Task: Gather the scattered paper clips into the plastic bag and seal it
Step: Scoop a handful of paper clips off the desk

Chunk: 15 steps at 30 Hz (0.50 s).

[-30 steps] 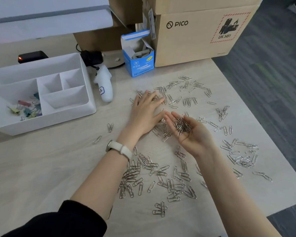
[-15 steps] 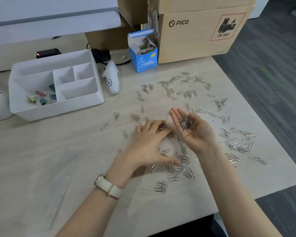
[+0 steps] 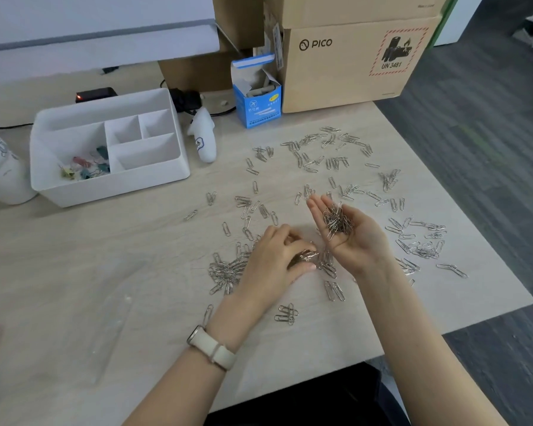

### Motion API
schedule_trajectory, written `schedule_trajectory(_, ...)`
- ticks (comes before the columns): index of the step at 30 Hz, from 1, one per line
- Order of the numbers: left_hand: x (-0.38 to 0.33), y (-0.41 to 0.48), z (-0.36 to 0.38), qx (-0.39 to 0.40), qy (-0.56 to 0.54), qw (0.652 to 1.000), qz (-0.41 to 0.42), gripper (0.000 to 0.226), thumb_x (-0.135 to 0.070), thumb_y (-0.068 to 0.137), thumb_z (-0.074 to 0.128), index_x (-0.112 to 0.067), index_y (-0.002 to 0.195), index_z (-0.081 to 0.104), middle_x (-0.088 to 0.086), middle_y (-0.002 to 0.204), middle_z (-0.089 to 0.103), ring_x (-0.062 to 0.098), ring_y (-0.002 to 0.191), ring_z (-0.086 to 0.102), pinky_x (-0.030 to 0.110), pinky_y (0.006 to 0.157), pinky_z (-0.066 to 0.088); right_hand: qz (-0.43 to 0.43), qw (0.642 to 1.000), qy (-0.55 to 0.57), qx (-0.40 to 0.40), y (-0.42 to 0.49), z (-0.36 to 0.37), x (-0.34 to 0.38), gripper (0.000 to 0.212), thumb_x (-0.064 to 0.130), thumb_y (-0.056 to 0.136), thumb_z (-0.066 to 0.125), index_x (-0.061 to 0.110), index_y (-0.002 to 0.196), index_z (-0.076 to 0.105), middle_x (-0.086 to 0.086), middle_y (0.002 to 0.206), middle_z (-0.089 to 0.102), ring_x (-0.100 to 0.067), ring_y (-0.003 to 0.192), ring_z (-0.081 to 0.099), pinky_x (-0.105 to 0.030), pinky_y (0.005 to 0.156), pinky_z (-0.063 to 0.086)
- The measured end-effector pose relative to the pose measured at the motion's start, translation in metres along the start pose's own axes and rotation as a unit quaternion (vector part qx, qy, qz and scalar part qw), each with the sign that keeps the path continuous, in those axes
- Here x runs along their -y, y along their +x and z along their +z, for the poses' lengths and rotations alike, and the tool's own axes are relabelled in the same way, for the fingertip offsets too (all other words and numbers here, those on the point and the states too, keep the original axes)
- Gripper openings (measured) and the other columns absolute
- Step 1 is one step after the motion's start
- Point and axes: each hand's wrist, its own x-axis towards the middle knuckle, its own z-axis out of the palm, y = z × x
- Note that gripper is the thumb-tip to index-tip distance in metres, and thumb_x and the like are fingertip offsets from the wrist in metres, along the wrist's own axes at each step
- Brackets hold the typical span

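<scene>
Several silver paper clips (image 3: 319, 150) lie scattered over the light wood table (image 3: 59, 256), with a dense heap (image 3: 225, 272) just left of my left hand. My left hand (image 3: 274, 265) rests on the table, its fingers curled round a small bunch of clips (image 3: 303, 258). Just to its right, my right hand (image 3: 362, 244) hovers palm up with a pile of clips (image 3: 337, 222) lying in the cupped palm. A clear plastic bag (image 3: 114, 318) lies flat on the table to the front left, apart from both hands.
A white divided organizer (image 3: 111, 187) holding coloured binder clips (image 3: 85, 167) stands at the back left. A white controller (image 3: 205, 139), an open blue box (image 3: 256, 103) and a PICO carton (image 3: 345, 75) line the back. The table ends at the right edge (image 3: 474, 229).
My left hand has pulled back toward me, raking clips along, and has curled round a bunch. My right hand still carries its pile in the palm.
</scene>
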Motion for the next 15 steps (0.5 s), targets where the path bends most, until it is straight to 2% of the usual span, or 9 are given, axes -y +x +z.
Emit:
schedule_trajectory(5, 0.001, 0.007, -0.008, 0.001, -0.015, 1.0, -0.016, 0.012, -0.02, 0.08, 0.068, -0.015, 0.091, 0.067, 0.002, 0.093, 0.058, 0.021, 0.092, 0.051, 0.037, 0.079, 0.043, 0.0, 1.0, 0.0, -0.003, -0.001, -0.005, 0.001, 0.031, 0.009, 0.097, 0.034, -0.013, 0.1, 0.057, -0.031, 0.091, 0.068, -0.04, 0.076, 0.069, -0.044, 0.078, 0.054)
schedule_trajectory(10, 0.008, 0.015, -0.022, 0.02, -0.073, 0.996, -0.055, 0.005, -0.013, 0.076, 0.071, -0.013, 0.08, 0.069, 0.006, 0.087, 0.063, 0.022, 0.085, 0.058, 0.034, 0.08, 0.043, -0.002, 0.999, -0.026, -0.02, -0.003, -0.004, -0.004, 0.032, 0.009, 0.097, 0.033, -0.013, 0.102, 0.056, -0.029, 0.097, 0.065, -0.039, 0.095, 0.062, -0.042, 0.094, 0.05)
schedule_trajectory(15, 0.012, 0.019, -0.043, -0.008, -0.133, 0.989, -0.067, 0.008, -0.018, 0.072, 0.076, -0.016, 0.079, 0.073, 0.004, 0.083, 0.069, 0.018, 0.08, 0.061, 0.034, 0.08, 0.045, 0.019, 0.998, -0.048, -0.032, -0.002, -0.005, -0.013, 0.033, 0.011, 0.097, 0.033, -0.011, 0.096, 0.058, -0.027, 0.083, 0.069, -0.038, 0.091, 0.062, -0.043, 0.077, 0.053)
